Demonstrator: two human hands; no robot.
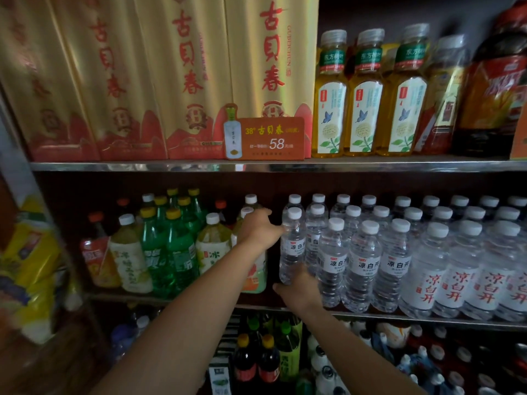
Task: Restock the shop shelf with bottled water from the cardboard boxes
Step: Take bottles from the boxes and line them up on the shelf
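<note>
On the middle shelf (370, 315) stand rows of clear water bottles with white caps and white labels. My right hand (299, 289) grips the base of the leftmost front water bottle (292, 246), which stands upright at the edge of a dark gap. My left hand (258, 228) reaches into that gap over a white-capped drink bottle (256, 269). Its fingers are spread and the fingertips touch the water bottle's shoulder. Larger water bottles (456, 269) with red writing fill the shelf's right part. No cardboard box is in view.
Green soda and yellow tea bottles (171, 249) crowd the shelf left of the gap. The upper shelf holds gold gift boxes (185, 81), an orange price card (268, 138) and tea bottles (368, 95). Dark bottles (256, 363) stand on the lower shelf. Yellow packs (28, 266) hang at left.
</note>
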